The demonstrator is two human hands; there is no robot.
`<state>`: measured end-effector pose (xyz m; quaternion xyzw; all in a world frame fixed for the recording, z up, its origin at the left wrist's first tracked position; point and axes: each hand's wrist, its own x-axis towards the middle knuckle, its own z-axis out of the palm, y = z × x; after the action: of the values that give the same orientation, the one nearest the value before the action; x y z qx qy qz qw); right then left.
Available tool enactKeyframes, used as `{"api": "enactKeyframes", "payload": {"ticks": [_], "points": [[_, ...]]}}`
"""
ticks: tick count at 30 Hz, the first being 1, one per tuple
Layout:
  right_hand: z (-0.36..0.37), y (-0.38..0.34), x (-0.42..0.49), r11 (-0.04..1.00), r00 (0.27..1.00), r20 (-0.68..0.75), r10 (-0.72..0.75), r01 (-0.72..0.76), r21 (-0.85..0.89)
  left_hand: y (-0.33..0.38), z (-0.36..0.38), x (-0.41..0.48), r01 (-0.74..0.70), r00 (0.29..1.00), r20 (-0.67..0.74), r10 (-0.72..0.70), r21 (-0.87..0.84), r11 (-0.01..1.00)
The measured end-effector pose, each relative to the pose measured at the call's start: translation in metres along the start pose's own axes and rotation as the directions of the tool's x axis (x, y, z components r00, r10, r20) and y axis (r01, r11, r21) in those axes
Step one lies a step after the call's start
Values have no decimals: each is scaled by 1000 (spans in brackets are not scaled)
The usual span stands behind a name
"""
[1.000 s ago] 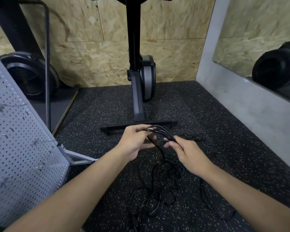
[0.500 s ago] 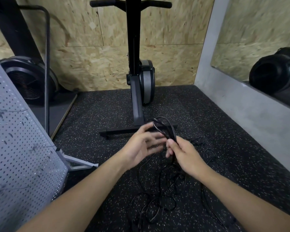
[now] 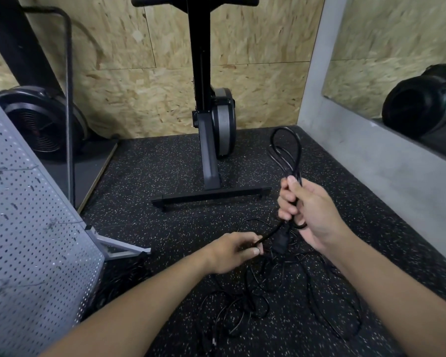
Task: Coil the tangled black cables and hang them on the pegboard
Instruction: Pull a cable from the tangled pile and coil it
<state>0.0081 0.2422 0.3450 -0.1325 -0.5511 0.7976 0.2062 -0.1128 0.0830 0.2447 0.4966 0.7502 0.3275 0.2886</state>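
Observation:
My right hand (image 3: 307, 207) grips a bundle of black cable loops (image 3: 286, 150) that stand up above its fist. From that fist a cable strand runs down and left to my left hand (image 3: 234, 251), which pinches it between thumb and fingers. A black plug (image 3: 280, 243) hangs just right of my left hand. More tangled black cables (image 3: 255, 300) lie loose on the speckled floor below both hands. The grey pegboard (image 3: 31, 240) leans at the left edge, with a few wire hooks on it.
An exercise machine's black post and base bar (image 3: 211, 194) stand just beyond my hands. A black fan wheel (image 3: 41, 122) and a bent metal tube sit at the back left. A grey wall with a mirror (image 3: 397, 73) bounds the right side. Chipboard panels close the back.
My right hand has risen and moved right with the cable loops, now standing upright. My left hand has dropped down and left, drawing a strand out between the two hands.

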Motion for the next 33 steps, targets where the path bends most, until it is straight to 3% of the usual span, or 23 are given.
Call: {"api": "enactKeyframes", "payload": {"ticks": [2, 4, 6, 7, 9, 12, 15, 18, 22, 25, 27, 30, 33], "points": [[-10, 0, 5, 1000, 997, -76, 1, -3, -26, 0, -1, 1, 31, 999, 23, -33, 80, 996], [-27, 5, 9, 937, 982, -183, -50, -17, -350, 2, -7, 0, 64, 997, 28, -70, 170, 983], [-43, 10, 9, 707, 972, -203, -117, -62, -704, 2, -17, -2, 75, 997, -41, -68, 205, 976], [-47, 12, 8, 592, 973, -193, -127, -81, -802, 4, -21, -4, 60, 995, -96, -40, 219, 974], [-46, 10, 4, 462, 979, -179, -99, -114, -879, 12, -28, -7, -4, 978, -200, 54, 242, 970], [-34, 10, -1, 363, 988, -155, 24, -153, -919, 30, -34, -10, -130, 913, -340, 227, 283, 950], [-19, 15, -9, 384, 987, -84, 138, -132, -914, 45, -41, -13, -221, 829, -457, 323, 264, 939], [-9, 21, -13, 470, 972, 41, 232, -75, -879, 48, -47, -16, -244, 790, -541, 290, 157, 957], [-6, 30, -13, 351, 934, 184, 307, 68, -934, 40, -48, -16, -185, 726, -624, 287, 225, 957], [-4, 38, -11, 329, 959, 230, 165, 166, -930, 35, -50, -17, -109, 752, -623, 215, 204, 973], [-3, 37, -10, 304, 969, 235, 70, 203, -931, 27, -53, -19, -67, 802, -587, 109, 94, 993], [-7, 35, -8, 282, 962, 269, 55, 244, -928, 8, -58, -22, 27, 902, -425, -73, -112, 993], [-14, 30, -5, 293, 949, 316, 3, 301, -907, -9, -59, -22, 153, 937, -283, -207, -200, 968]]}}
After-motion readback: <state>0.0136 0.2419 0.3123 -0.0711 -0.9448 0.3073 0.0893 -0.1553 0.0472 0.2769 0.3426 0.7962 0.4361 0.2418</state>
